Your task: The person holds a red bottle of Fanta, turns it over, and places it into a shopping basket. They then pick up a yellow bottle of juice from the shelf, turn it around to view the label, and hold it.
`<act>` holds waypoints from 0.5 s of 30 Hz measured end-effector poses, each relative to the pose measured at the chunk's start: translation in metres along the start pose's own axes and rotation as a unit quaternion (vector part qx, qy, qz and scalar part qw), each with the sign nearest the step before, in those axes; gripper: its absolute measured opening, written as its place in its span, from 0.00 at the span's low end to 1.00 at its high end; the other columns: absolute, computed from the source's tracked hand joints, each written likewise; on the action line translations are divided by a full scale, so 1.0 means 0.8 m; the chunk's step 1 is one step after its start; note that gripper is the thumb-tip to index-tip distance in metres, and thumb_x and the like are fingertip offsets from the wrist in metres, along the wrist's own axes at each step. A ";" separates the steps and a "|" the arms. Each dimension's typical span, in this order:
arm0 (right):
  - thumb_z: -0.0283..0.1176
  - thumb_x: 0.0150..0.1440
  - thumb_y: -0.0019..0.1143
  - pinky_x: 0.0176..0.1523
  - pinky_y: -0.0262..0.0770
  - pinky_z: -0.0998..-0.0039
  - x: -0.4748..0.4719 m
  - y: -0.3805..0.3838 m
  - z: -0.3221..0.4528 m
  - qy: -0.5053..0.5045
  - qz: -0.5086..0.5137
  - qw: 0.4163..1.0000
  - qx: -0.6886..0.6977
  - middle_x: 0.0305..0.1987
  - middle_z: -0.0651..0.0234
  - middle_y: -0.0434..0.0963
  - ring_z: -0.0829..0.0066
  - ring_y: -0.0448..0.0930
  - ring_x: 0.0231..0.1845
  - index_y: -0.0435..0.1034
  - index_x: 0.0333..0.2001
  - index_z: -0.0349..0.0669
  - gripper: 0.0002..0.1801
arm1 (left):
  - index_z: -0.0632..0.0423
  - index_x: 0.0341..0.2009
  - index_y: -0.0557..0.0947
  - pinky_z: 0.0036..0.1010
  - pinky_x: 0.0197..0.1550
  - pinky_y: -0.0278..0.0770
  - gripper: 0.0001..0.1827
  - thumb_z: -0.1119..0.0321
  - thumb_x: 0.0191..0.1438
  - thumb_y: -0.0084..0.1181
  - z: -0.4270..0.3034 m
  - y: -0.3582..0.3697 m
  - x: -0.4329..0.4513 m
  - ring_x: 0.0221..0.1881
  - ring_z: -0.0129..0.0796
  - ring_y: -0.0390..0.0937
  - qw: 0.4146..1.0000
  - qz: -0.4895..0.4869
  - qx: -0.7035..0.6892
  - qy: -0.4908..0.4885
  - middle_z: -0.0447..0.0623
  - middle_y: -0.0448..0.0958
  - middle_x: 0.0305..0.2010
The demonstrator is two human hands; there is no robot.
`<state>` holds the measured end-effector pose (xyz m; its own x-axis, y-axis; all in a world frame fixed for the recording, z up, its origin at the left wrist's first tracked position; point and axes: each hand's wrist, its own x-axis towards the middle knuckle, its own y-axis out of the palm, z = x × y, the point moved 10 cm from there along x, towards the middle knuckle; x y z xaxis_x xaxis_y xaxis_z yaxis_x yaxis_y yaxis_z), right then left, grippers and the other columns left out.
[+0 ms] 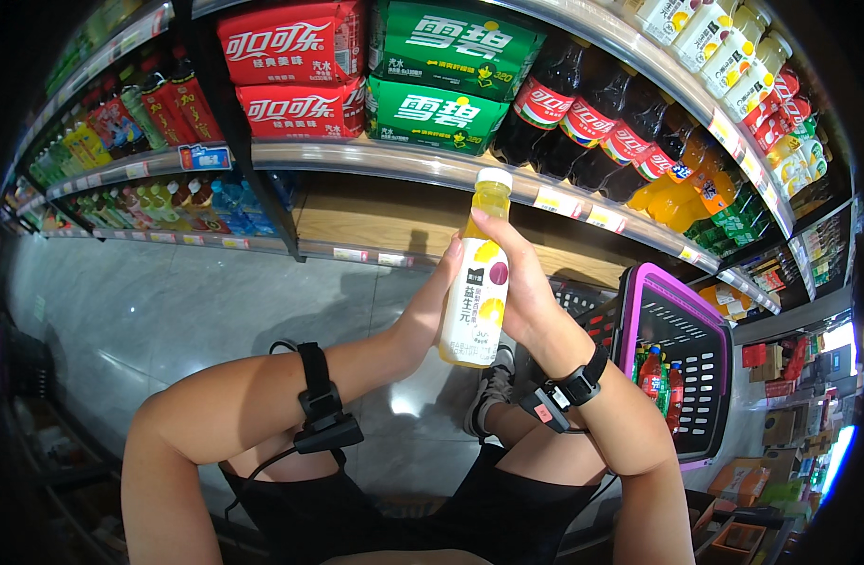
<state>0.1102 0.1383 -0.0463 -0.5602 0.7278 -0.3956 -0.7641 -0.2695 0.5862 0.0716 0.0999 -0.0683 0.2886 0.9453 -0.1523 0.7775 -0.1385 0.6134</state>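
A clear plastic bottle of yellow fruit drink [483, 282] with a white cap and a white label stands nearly upright in front of me. Its label bears writing and pictures of fruit. My left hand [428, 304] grips its left side, with the thumb near the upper part of the label. From the right, my right hand [520, 275] wraps around it, thumb lying over the neck. The fingers behind the bottle are mostly hidden. Each forearm wears a black strap with a small device.
Ahead, a shelf [418, 159] carries red Coca-Cola packs [298, 70], green Sprite packs [446, 78] and large cola bottles [580, 120]. Below it is a wooden bottom shelf [347, 219]. A black shopping basket with a purple rim [633, 311] holds several bottles [651, 374] at my right.
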 end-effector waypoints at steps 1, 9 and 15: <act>0.45 0.59 0.62 0.36 0.78 0.74 -0.001 0.001 0.000 0.001 0.005 1.000 -0.004 0.31 0.72 0.81 0.79 0.81 0.29 0.73 0.40 0.43 0.17 | 0.53 0.52 0.73 0.35 0.33 0.87 0.42 0.25 0.62 0.31 0.000 0.000 0.000 0.32 0.38 0.84 1.000 0.000 0.000 0.000 0.52 0.80 0.38; 0.45 0.60 0.62 0.36 0.78 0.74 0.003 -0.004 -0.001 -0.005 0.001 1.000 0.002 0.31 0.72 0.81 0.79 0.81 0.29 0.72 0.41 0.43 0.17 | 0.52 0.53 0.73 0.36 0.33 0.87 0.42 0.25 0.62 0.32 -0.002 0.003 -0.002 0.33 0.38 0.84 1.000 0.002 0.002 -0.001 0.52 0.80 0.39; 0.44 0.60 0.61 0.35 0.78 0.75 0.002 -0.002 -0.001 -0.005 -0.004 1.000 0.003 0.31 0.72 0.81 0.79 0.81 0.28 0.72 0.41 0.43 0.16 | 0.52 0.53 0.73 0.36 0.33 0.88 0.42 0.24 0.61 0.33 -0.001 0.000 -0.001 0.33 0.38 0.84 1.000 0.002 -0.003 0.000 0.52 0.80 0.39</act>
<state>0.1100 0.1396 -0.0488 -0.5506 0.7364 -0.3931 -0.7666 -0.2597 0.5872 0.0709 0.0993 -0.0679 0.2919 0.9446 -0.1499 0.7732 -0.1408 0.6183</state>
